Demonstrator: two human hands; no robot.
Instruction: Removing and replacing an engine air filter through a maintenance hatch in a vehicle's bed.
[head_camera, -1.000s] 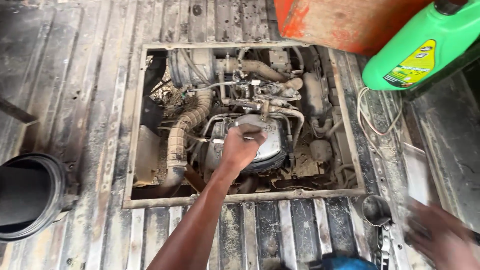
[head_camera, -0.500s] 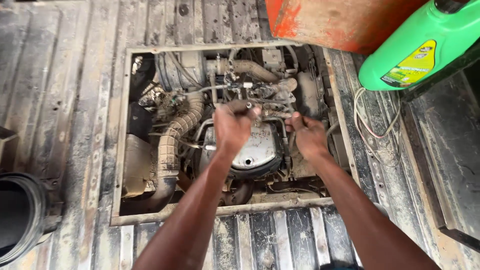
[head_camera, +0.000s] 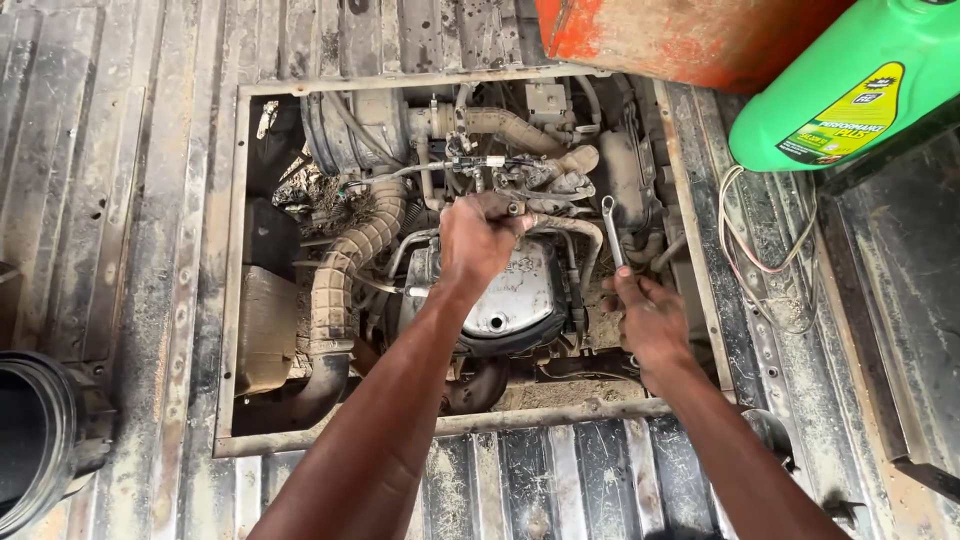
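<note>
Engine bay open in the ribbed floor, both hands inside.
Left hand clamps a fitting above the valve cover; right hand grips a wrench. Best seat it squarely, steadying the fitting.

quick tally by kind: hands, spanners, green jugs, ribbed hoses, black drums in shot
hands: 2, left hand on the engine, right hand holding the tool
spanner: 1
green jug: 1
ribbed hose: 1
black drum: 1
total: 6
</note>
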